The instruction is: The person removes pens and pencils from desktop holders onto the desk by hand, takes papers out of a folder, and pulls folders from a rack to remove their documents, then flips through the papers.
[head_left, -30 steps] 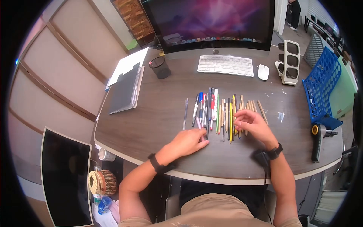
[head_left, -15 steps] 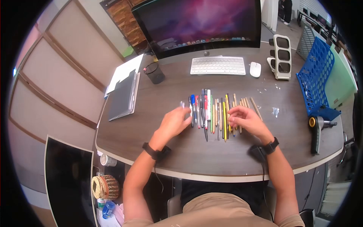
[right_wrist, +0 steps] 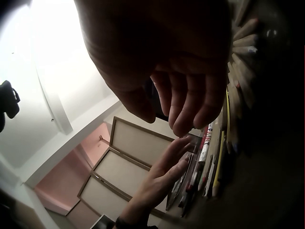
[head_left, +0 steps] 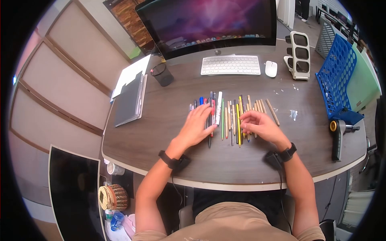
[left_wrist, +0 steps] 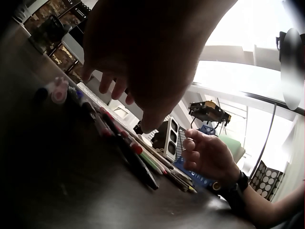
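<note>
In the head view a row of pens and pencils lies side by side on the desk, pens at left, wooden pencils [head_left: 260, 106] at right. The left hand [head_left: 197, 127] lies over the pens with fingers extended, hiding part of them. A white marker [head_left: 218, 108] and a green pencil [head_left: 222, 120] are just right of its fingers. My right hand [head_left: 259, 126] hovers at the pencils beside a yellow pencil [head_left: 239, 124], fingers loosely bent and nothing seen in them. The left wrist view shows a black pen [left_wrist: 138, 167] below the left hand.
Behind the row are a keyboard [head_left: 230, 65], a mouse [head_left: 271, 69] and a monitor. A black mesh cup [head_left: 164, 77] and dark folder [head_left: 129, 100] stand at left. At right are a blue rack [head_left: 337, 76], a black-handled tool [head_left: 337, 140] and white scraps [head_left: 293, 115].
The left hand first moved from the pens' near ends to their left side, then rightward over them. The right hand stays by the pencils. The pens on the left now lie closer together.
</note>
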### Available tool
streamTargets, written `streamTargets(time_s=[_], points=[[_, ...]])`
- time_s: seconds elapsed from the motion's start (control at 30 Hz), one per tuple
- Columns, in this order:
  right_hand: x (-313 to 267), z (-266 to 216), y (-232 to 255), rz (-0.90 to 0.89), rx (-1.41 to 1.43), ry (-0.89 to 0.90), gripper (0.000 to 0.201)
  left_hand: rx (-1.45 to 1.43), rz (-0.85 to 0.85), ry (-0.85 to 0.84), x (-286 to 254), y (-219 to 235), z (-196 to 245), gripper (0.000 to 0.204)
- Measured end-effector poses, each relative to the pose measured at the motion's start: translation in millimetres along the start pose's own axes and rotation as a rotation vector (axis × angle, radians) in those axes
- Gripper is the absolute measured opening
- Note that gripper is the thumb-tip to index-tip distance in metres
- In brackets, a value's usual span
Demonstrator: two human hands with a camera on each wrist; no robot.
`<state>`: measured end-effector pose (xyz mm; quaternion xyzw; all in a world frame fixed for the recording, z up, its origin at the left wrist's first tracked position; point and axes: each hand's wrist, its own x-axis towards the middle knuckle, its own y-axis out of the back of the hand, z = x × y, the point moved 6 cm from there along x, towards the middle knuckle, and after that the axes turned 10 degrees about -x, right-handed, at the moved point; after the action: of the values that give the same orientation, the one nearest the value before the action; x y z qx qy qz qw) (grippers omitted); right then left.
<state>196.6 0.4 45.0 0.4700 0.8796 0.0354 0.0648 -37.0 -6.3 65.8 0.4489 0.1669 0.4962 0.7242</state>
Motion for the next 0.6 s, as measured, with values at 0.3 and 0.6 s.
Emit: streamTargets(time_s=[0.3, 0.6], points=[[-0.7, -4.8, -1.7, 0.013, -0.005, -0.005, 0.026, 0.148, -0.126, 0.111, -42.4, 8.0, 29.1, 0.059], [-1.9, -5.7, -3.2, 0.009, -0.008, -0.012, 0.025, 0.116, -0.033, 0.148, -43.4, -13.1, 16.7, 0.04]])
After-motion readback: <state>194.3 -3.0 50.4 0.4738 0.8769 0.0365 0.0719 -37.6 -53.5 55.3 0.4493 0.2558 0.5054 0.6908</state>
